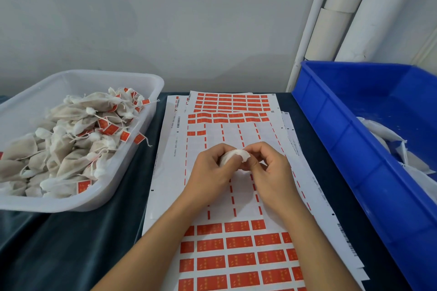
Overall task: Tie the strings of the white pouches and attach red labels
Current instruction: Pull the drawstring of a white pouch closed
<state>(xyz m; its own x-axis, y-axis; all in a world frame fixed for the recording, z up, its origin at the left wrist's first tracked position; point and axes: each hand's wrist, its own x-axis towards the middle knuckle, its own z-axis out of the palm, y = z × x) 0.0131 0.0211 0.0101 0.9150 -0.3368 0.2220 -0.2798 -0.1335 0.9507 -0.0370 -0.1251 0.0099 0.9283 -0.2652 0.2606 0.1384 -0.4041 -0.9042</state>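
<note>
two bare forearms come up from the bottom edge and angle inward, meeting over the middle of the label sheets (236,196). nearest the viewer, rows of red labels (238,242) still sit on the top sheet, with stripped blank backing beyond them under the hands. the left hand (210,170) lies knuckles up, its fingers curled around a small white pouch (233,155) and its thumb pressed against the cloth. the right hand (269,168) faces it, fingers bent, with thumb and forefinger pinching the gathered top of the same pouch. the two hands are close together, both clamped on the pouch, which is held just above the sheet. whether a string is between the fingertips cannot be made out.

to the left, well apart from the hands, a translucent white tub (142,125) stands on the dark table cover (59,243), heaped with tied pouches (71,139) carrying red tags. to the right, a blue plastic crate (343,139) stands beside the sheets, holding a few white pouches at its right side. farther back, more full rows of red labels fill the overlapping sheets. white pipes (335,19) rise against the pale wall behind the crate.
</note>
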